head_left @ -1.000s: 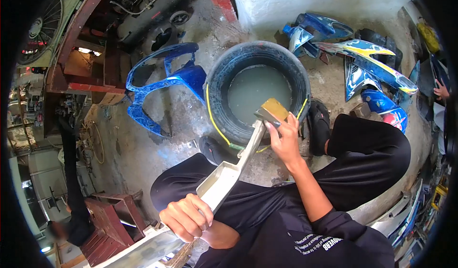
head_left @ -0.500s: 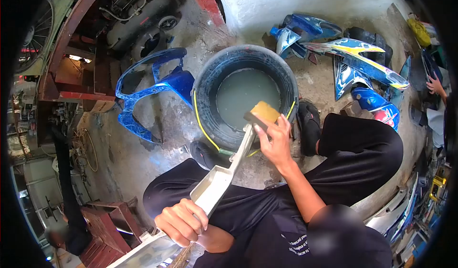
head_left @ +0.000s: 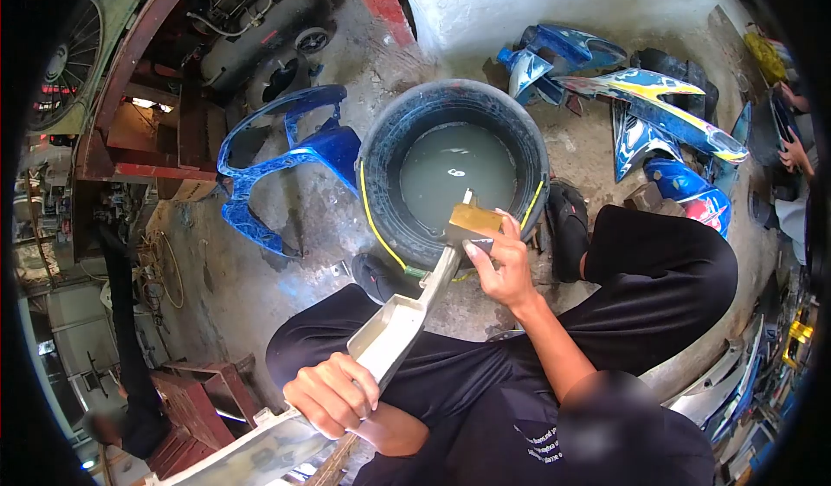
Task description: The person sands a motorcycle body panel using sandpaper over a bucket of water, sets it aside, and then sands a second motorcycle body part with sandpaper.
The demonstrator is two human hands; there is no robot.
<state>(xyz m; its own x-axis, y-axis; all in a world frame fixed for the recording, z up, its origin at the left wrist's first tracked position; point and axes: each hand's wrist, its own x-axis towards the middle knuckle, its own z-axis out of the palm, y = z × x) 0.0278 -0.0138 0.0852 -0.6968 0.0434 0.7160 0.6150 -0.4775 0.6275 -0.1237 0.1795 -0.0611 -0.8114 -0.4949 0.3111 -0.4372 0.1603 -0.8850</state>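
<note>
My left hand is wrapped around a long pale plastic body panel, which slants across my lap. The panel's narrow far end reaches over the near rim of a black bucket with cloudy grey water in it. Pinched in my right hand is a yellow-brown sponge block with a dark grey sheet, apparently sandpaper, at its underside. The block lies against the narrow part of the panel and hides some of it. A yellow handle hangs down the bucket's side.
A blue frame-like body panel lies left of the bucket. Blue, white and yellow fairing pieces are piled at right. A compressor tank stands at upper left. People are at the far left and right edges, one with hands showing.
My right hand has slid the sponge block a little back along the panel, so the panel's tip now shows beyond it. My left hand keeps its hold. The view has shifted slightly.
</note>
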